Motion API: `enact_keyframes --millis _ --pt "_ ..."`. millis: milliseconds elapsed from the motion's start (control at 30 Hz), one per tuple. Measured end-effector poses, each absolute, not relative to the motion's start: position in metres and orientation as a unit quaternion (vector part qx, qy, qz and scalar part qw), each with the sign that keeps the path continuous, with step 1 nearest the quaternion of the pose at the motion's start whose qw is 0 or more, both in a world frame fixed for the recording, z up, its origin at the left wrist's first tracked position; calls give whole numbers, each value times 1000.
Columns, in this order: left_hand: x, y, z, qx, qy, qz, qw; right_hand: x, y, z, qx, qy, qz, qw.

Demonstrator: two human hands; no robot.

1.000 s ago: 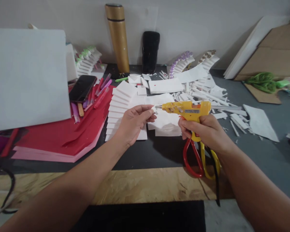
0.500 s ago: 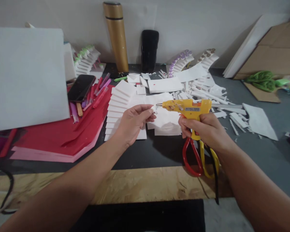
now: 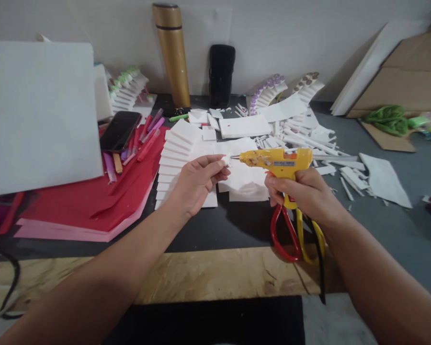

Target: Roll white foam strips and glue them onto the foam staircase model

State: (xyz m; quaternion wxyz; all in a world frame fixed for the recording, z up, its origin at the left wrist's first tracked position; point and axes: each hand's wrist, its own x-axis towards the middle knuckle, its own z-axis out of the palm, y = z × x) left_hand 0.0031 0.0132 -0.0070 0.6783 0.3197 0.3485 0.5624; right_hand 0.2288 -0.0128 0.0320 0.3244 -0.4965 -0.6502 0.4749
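Observation:
My right hand (image 3: pixel 305 194) grips a yellow glue gun (image 3: pixel 278 162) by its handle, with the nozzle pointing left. My left hand (image 3: pixel 197 182) pinches a small white foam piece (image 3: pixel 227 159) right at the nozzle tip. Both hands hover over a fan of stepped white foam strips (image 3: pixel 175 158) and white paper on the dark table. Red and yellow scissors (image 3: pixel 294 235) lie just under my right hand.
A large white sheet (image 3: pixel 39 115) stands at left over red and pink paper (image 3: pixel 89 201). A phone (image 3: pixel 120 130), pens, a gold flask (image 3: pixel 172 52) and a black case (image 3: pixel 221 74) sit behind. Foam scraps (image 3: pixel 309 139), cardboard (image 3: pixel 409 76) and green thread (image 3: pixel 388 120) lie at right.
My left hand has brought the small foam piece up to the glue gun's nozzle tip. The glue gun has stayed almost still.

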Motion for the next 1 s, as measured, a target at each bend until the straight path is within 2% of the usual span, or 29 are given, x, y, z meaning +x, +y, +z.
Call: enact_keyframes --millis 267,400,600,700,1000 --pt "2 13 -8 317 352 560 680 231 -12 29 -501 -644 475 329" --pt "2 12 -7 318 350 558 682 229 -12 32 -501 -609 493 367" --pt "3 11 -4 332 354 552 678 230 -9 39 -460 -479 585 465" --pt "3 11 -3 340 350 548 679 235 -5 42 -473 -405 624 472" --pt "3 10 -5 353 343 553 672 278 -20 38 -586 -220 599 499"
